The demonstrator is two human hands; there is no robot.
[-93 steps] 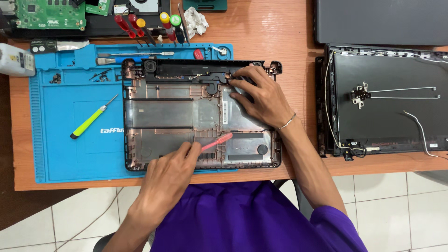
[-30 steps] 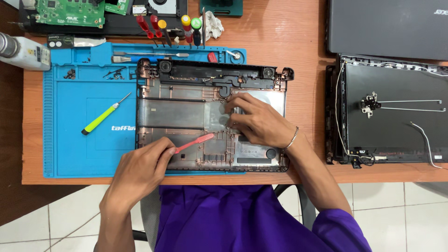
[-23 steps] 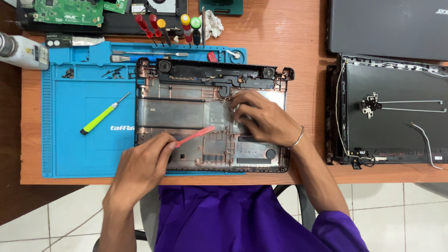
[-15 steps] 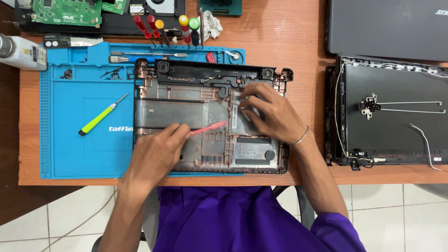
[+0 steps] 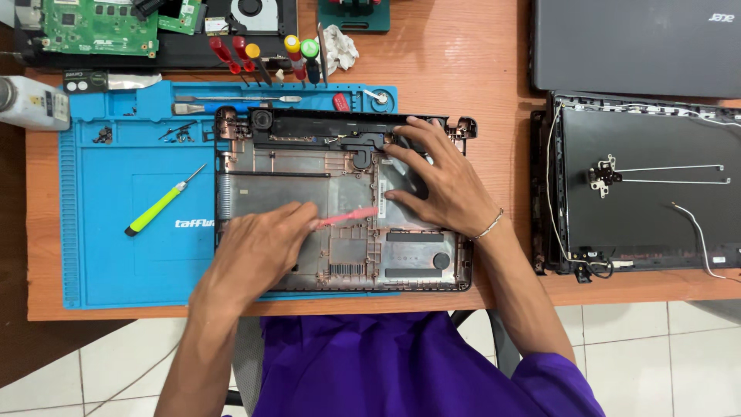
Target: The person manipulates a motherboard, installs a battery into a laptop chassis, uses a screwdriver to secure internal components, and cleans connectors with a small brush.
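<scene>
Clearly I am well into stripping this machine: the dark plastic laptop bottom shell lies open on the blue silicone work mat with its boards gone, and a green circuit board sits at the far left edge of the wooden desk; I judge the gutting largely done, with only work inside the shell itself left, though I cannot tell what small parts remain in it. My left hand is curled narrow around the near end of a slim pink plastic pry tool, whose tip points right across the middle of the shell, close to my other thumb. My right hand is spread wide and flat, palm down, pressing on the shell's right rear part with fingers reaching toward the hinge edge; it holds nothing. Just left of the shell, on the mat, lies a screwdriver with a lime-green handle, untouched. Several red, yellow and green-handled screwdrivers lie beyond the mat's far edge. Well to the right rests a detached black laptop lid panel with thin white cables.
</scene>
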